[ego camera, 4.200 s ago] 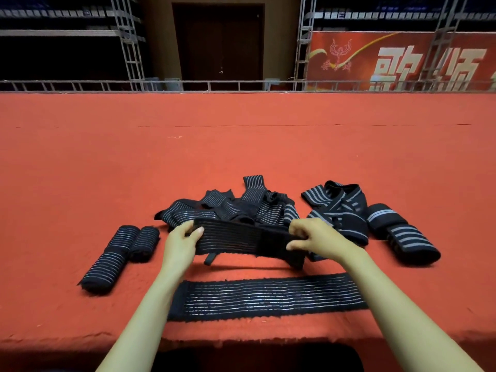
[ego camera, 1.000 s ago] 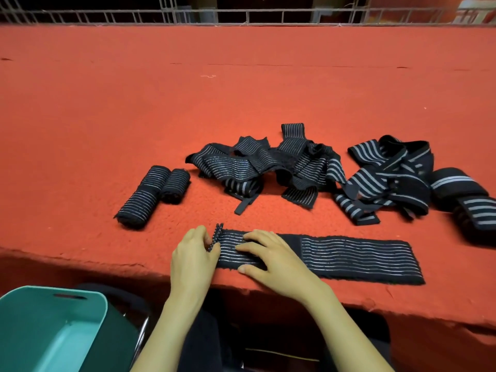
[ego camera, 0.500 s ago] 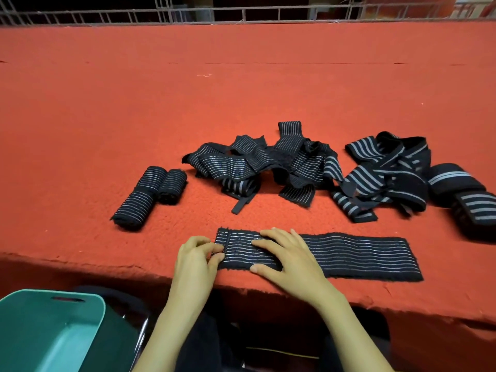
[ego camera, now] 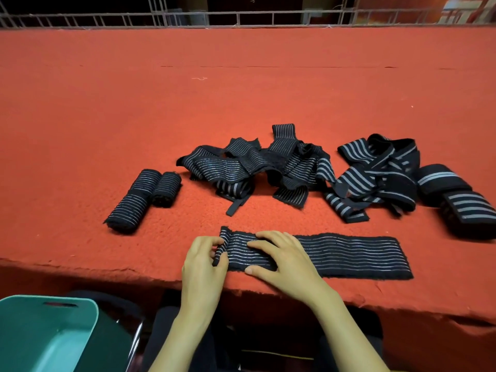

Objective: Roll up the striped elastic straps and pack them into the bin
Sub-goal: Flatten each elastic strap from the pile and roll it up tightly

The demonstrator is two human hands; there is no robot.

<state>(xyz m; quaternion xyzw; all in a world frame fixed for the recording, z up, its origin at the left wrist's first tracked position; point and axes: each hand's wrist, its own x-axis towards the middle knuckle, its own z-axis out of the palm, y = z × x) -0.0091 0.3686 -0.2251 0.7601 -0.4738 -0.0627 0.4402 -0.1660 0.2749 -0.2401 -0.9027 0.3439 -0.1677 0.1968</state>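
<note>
A black strap with thin grey stripes (ego camera: 349, 255) lies flat along the near edge of the red table (ego camera: 241, 89). Its left end is turned up into a small first roll. My left hand (ego camera: 202, 260) pinches that rolled end with curled fingers. My right hand (ego camera: 284, 260) lies flat on the strap just right of the roll, pressing it down. Behind them sits a tangled heap of thin-striped straps (ego camera: 255, 167). The teal bin (ego camera: 48, 334) stands below the table edge at bottom left.
Two rolled thin-striped straps (ego camera: 143, 198) lie at left on the table. A heap of wide-striped straps (ego camera: 375, 175) and two rolled wide-striped ones (ego camera: 456, 194) lie at right. A metal railing (ego camera: 241, 18) runs along the table's far edge.
Earlier both hands held a strap up over the heap; then it lay flat. In the last second my left hand has turned the left end over into a small roll while the right hand stays pressed.
</note>
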